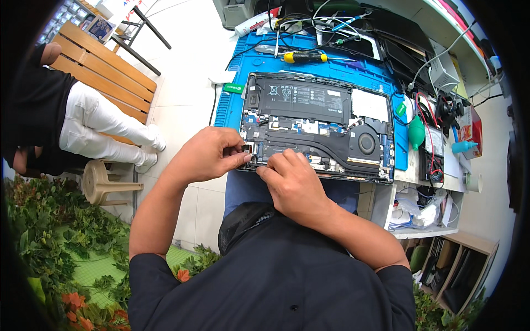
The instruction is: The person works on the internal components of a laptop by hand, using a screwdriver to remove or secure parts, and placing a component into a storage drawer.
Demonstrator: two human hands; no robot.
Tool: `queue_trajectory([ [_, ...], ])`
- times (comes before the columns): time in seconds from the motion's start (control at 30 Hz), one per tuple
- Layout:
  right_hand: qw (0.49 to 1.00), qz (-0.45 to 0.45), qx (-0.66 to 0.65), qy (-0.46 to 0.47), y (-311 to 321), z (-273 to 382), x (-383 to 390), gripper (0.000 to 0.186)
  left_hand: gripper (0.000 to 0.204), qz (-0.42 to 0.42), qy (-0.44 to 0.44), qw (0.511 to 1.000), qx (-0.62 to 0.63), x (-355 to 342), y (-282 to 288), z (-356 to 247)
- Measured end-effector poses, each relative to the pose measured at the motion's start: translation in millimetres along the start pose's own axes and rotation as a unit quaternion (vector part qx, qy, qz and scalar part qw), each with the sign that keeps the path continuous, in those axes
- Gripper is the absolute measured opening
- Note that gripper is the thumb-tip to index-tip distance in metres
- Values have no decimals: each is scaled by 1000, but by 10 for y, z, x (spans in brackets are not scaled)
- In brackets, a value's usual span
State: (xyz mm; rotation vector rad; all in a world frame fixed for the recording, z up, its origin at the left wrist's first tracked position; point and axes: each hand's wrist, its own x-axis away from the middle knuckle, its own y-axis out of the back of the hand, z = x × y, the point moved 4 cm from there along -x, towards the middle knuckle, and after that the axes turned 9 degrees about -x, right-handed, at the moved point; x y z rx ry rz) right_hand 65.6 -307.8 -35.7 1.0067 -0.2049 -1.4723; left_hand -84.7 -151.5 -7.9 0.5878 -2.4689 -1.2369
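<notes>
An opened laptop (361,124) lies on a blue work mat (225,107), its inside facing up. A black battery (303,102) spans its far part, with a white rectangular piece (370,105) beside it and a round fan (364,144) below that. At the near left corner, my left hand (207,154) pinches a small dark flat piece (247,148) between thumb and forefinger. My right hand (295,185) rests over the laptop's near edge with curled fingers. Its fingertips are partly hidden, and anything in them cannot be made out.
Beyond the laptop lie a yellow-and-black screwdriver (305,58) and tangled cables (331,25). To the right stand a green air blower bulb (416,132) and a light-blue bottle (464,147). A person in white trousers (99,116) is at left, near a plastic stool (95,182).
</notes>
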Motion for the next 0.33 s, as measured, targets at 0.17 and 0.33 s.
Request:
queue_trajectory([
  [0.17, 1000, 8, 4, 5, -18, -3, -23, 24, 25, 12, 21, 1000, -19, 5, -6, 12],
  [0.33, 1000, 6, 14, 13, -32, -17, -10, 25, 25, 22, 96, 974, 206, -3, -95, 234],
])
